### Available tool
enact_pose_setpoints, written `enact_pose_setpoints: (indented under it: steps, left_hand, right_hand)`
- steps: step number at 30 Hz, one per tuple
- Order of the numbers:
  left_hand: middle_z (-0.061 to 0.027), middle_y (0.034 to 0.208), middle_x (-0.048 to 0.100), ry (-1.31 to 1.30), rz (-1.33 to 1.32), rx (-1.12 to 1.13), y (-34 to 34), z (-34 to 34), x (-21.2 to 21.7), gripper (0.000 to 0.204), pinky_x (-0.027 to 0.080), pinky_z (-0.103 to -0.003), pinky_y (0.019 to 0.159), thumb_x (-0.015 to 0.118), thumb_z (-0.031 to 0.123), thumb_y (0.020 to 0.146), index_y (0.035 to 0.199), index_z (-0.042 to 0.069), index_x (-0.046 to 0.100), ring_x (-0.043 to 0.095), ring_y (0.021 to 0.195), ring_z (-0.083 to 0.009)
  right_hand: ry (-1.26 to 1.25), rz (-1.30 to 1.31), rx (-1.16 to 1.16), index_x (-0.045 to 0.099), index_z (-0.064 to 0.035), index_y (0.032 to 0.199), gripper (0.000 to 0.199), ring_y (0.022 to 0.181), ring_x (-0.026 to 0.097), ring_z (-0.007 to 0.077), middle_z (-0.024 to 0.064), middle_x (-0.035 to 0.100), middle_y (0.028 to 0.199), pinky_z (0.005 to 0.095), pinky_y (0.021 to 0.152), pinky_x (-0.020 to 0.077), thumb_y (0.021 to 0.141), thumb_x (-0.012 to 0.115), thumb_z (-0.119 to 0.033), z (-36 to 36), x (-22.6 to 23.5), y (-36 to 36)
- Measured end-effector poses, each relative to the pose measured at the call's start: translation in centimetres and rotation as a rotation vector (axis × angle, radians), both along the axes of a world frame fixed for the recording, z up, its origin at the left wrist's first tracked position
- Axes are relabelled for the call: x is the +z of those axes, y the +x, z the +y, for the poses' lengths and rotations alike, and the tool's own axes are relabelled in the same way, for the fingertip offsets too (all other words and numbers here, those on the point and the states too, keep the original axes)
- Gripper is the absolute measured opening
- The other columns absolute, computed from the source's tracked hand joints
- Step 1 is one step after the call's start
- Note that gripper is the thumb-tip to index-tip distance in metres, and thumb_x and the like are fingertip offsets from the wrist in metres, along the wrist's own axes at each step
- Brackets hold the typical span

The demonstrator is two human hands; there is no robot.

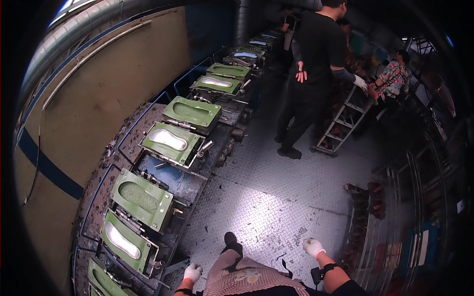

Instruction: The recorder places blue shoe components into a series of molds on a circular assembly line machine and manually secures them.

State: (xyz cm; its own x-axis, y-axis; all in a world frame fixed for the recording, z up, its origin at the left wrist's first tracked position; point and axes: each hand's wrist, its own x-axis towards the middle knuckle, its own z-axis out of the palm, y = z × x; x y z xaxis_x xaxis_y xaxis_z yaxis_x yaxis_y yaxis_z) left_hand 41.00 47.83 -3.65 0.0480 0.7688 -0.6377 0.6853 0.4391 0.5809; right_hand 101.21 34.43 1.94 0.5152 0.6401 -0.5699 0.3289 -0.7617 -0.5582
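Right of the green mould [126, 242], the white-gloved left hand [193, 272] is curled.

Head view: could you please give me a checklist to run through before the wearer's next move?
1. Left hand gloved in white: ok.
2. Right hand gloved in white: ok.
3. Nearest textured green mould half uncovered: ok, its cavity shows.
4. Silvery sole shape cool: cannot tell.
5. Floor free of scraps: not ok, dark bits lie on it.
6. Way ahead clear: not ok, a co-worker in black stands there beside a metal trolley.
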Motion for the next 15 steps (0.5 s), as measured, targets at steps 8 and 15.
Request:
enact_pose_setpoints:
  steps: [8,15]
  left_hand:
    - [-0.0214,0.111,0.074,0.464,-0.168,-0.548,21.3,30.9,15.7,0.032,0.056,-0.043,0.091,0.064,0.026,0.097,0.120,0.004,0.067,0.071,0.106,-0.0381]
    - [-0.0208,0.112,0.073,0.563,-0.345,-0.532,34.3,43.1,24.0,0.033,0.056,-0.040,0.093,0.064,0.023,0.098,0.124,0.002,0.064,0.072,0.107,-0.0345]
  right_hand:
    - [-0.311,0.092,-0.097,0.072,-0.0015,0.115,0.040,0.084,0.074,0.0266,0.0155,0.076,0.096,0.0380,0.078,0.0585,0.095,0.061,-0.034,2.2,-0.6,-2.1]
    - [-0.338,0.152,0.054,0.074,-0.0006,0.105,0.033,0.068,0.069,0.0219,0.0116,0.074,0.084,0.0367,0.064,0.0567,0.101,0.056,-0.028,13.9,0.1,4.9]
